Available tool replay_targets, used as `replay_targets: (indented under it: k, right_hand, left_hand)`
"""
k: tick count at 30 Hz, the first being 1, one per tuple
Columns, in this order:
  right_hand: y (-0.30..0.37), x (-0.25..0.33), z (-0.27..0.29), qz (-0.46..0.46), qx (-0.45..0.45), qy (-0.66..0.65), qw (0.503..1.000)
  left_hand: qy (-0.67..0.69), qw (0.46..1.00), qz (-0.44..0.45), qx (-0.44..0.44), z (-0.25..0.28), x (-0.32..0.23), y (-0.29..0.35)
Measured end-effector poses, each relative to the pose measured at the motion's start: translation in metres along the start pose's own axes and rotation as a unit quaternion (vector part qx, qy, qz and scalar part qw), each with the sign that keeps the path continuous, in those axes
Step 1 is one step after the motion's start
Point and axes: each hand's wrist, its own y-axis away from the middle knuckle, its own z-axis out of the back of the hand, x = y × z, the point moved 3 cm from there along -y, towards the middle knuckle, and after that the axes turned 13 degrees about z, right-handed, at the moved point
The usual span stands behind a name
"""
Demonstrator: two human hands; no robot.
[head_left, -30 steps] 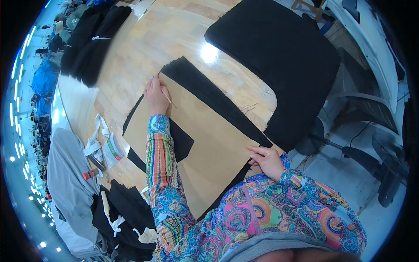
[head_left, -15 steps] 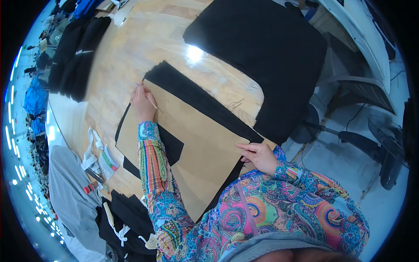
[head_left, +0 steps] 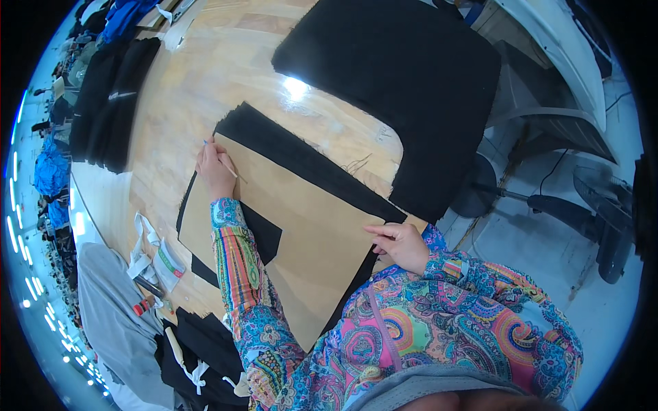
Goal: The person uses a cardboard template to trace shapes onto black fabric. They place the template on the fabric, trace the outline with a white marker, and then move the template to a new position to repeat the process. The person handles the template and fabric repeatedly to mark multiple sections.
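Across the middle of the frame, finding a tan sheet (head_left: 308,233) lying over black fabric (head_left: 274,142), with dark margins showing along the upper and left sides. Noting a dark angular area (head_left: 264,231) beside the left forearm; not determining whether opening or separate piece. At the upper left corner of the sheet, seeing the left hand (head_left: 216,168) gripping a thin pen-like stick (head_left: 235,174). At the right corner, observing the right hand (head_left: 403,246) extending thumb and forefinger to the sheet edge; not being able to tell pinching from pressing.

Assessing risk: judging the sheet liable to slip or turn, owing to hand contact near two corners only; also judging the fabric liable to ruck, through uneven pressure or the left sleeve (head_left: 233,264) dragging across.

Proceeding outward, recording a large black panel (head_left: 411,75) occupying the upper right of the table (head_left: 226,41), dark folded bundles (head_left: 113,103) lying at upper left, and grey cloth (head_left: 113,308) hanging at lower left. Checking labels: noting green and red marking on a small white packet (head_left: 168,266), left of the sheet, with print appearing too small for reading; finding no other legible writing.
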Motion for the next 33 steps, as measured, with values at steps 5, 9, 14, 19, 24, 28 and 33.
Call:
replay_targets:
  k: [5,9,14,19,24,28,33]
  right_hand:
    - [0.001,0.001,0.0,-0.025,-0.02,-0.012,0.999]
    - [0.001,-0.003,0.0,-0.006,-0.024,-0.006,1.0]
    - [0.001,-0.002,0.0,-0.001,-0.036,-0.013,0.999]
    - [-0.001,0.0,0.0,0.011,-0.033,0.002,0.999]
    - [-0.002,0.002,-0.001,0.034,-0.033,0.072,0.996]
    - [0.0,0.027,0.0,0.184,0.017,0.39,0.902]
    - [-0.017,0.062,-0.011,0.377,0.121,0.554,0.733]
  left_hand:
    - [0.003,1.0,0.003,0.003,-0.001,-0.001,0.0]
    - [0.002,1.0,0.013,0.008,-0.002,0.0,0.001]
    - [-0.013,1.0,0.01,0.005,-0.002,-0.002,0.001]
    - [-0.011,1.0,0.002,-0.005,-0.001,-0.004,0.001]
    - [-0.005,1.0,0.0,0.0,-0.002,-0.006,0.001]
    - [-0.014,1.0,0.007,-0.01,-0.003,0.0,0.002]
    - [-0.032,0.999,0.0,-0.037,-0.004,0.002,0.002]
